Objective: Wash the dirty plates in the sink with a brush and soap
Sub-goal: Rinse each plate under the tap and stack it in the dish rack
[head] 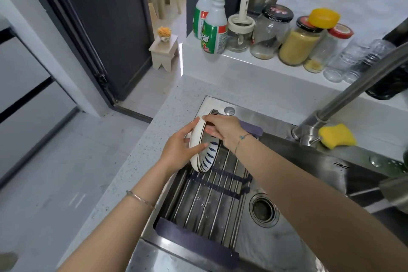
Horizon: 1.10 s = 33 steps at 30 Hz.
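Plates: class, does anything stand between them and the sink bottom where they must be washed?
Yes. The rack lies across the sink directly under the plates, which the left hand and right hand hold on edge. The sink is uncovered only to the right, around the drain.

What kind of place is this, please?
Most likely a home kitchen: a steel sink with a faucet, plates standing on a rack over it, and food jars on the ledge.

The plate (198, 137) is white, its inside painted with dark blue leaf-like strokes. The sponge (336, 136) near the worktop's (136, 161) back edge is yellow. The worktop is white with dark speckles. Two bottles (215, 28) are white with green caps.
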Tool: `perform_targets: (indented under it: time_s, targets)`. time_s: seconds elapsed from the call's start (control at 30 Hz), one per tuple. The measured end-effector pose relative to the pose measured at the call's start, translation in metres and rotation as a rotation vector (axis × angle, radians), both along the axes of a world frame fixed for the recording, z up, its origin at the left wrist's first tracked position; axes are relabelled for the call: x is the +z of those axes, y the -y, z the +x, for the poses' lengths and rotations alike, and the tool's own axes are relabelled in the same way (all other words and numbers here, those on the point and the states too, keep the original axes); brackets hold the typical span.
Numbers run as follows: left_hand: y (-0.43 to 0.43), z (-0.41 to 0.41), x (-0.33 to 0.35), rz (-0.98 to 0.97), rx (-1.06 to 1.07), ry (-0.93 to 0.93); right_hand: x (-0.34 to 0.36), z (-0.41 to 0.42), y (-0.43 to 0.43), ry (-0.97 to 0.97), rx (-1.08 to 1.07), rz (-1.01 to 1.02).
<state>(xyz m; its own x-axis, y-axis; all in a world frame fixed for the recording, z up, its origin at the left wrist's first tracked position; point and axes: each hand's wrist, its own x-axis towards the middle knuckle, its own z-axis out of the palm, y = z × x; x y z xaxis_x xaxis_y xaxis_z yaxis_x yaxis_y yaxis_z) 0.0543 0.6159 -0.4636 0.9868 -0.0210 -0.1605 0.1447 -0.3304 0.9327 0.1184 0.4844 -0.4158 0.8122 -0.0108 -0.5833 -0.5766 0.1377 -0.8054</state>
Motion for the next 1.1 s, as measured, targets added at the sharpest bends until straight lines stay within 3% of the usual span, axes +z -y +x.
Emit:
perform_targets:
  time_s: [0.23,0.63,1.0,1.1]
  targets:
    - [0.013,-0.007,-0.004,0.145,-0.002,0.058,-0.018,-0.009,0.019,-0.029,0.043,0.081]
    - [0.011,-0.012,-0.006,0.105,-0.007,0.013,-0.016,-0.027,0.033,-0.018,0.182,0.150]
    - [0.032,-0.037,0.012,0.243,0.101,0.093,-0.007,-0.079,0.090,-0.023,0.106,0.213]
    - [0.056,-0.055,0.025,0.205,0.131,0.147,-0.001,-0.107,0.123,-0.013,0.069,0.247]
